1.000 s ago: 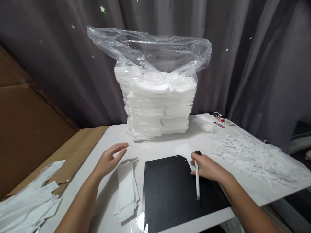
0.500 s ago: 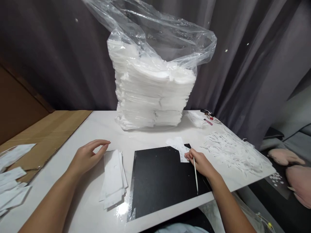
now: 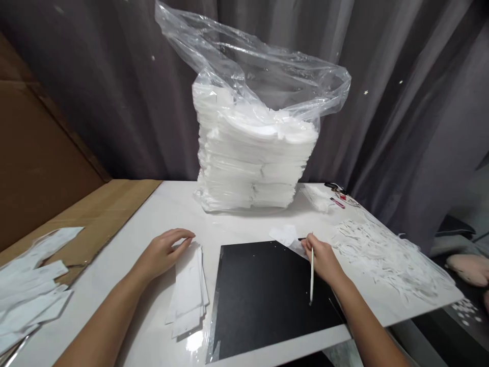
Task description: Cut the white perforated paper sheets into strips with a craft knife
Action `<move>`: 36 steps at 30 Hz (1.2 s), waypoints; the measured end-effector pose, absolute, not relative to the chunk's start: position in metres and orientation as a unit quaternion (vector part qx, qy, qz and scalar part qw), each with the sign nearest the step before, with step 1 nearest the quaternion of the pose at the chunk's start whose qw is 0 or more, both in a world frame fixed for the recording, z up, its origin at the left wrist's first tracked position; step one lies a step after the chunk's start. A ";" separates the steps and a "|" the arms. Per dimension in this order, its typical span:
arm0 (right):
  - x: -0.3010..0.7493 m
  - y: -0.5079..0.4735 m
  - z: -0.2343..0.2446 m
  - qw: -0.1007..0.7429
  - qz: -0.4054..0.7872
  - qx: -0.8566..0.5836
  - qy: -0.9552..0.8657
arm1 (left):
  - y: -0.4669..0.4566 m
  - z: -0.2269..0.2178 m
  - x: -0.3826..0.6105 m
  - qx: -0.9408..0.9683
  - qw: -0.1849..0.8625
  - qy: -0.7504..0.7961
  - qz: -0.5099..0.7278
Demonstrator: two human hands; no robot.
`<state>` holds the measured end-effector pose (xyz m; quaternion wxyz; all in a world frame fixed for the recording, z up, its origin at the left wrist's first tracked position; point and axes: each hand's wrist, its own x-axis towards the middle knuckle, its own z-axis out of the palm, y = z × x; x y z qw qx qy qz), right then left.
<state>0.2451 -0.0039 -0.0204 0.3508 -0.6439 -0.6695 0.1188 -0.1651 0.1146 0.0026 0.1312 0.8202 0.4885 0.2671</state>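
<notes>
Hand (R) (image 3: pixel 324 260) curled rnd wht stick (image 3: pixel 312 279).

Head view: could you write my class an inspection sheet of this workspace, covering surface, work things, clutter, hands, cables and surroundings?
Surface: white table, glossy, with a bright reflection near the front.
Job's things: black board lying flat; uneven stack of white strips to its left; pale sheets at its far edge.
Clutter: tangled white strands at right; small pink tool beyond them; plastic bag of stacked white sheets at the back.
Hands: left hand at the stack's far end, contact unclear; right hand grips a thin white stick.
Cables: nothing seen.
Surroundings: dark curtain behind; cardboard at left.
</notes>
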 end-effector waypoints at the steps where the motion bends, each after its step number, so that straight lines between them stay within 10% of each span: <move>1: 0.240 0.001 -0.015 0.378 0.097 -0.651 -0.651 | 0.113 0.004 -0.164 0.821 0.137 0.489 0.262; 6: 0.190 0.003 0.009 0.481 0.125 -0.497 -0.711 | 0.102 0.009 -0.160 0.820 0.177 0.489 0.238; 20: 0.135 -0.025 -0.022 0.289 0.324 -0.461 -0.773 | 0.081 0.016 -0.141 0.886 0.260 0.377 0.076; 30: 0.112 0.035 -0.032 0.547 0.469 -0.446 -0.530 | 0.075 0.027 -0.073 0.932 0.154 0.327 -0.013; 36: 0.135 0.045 -0.036 0.609 0.347 -0.513 -0.495 | 0.076 0.012 -0.065 0.916 0.122 0.376 -0.064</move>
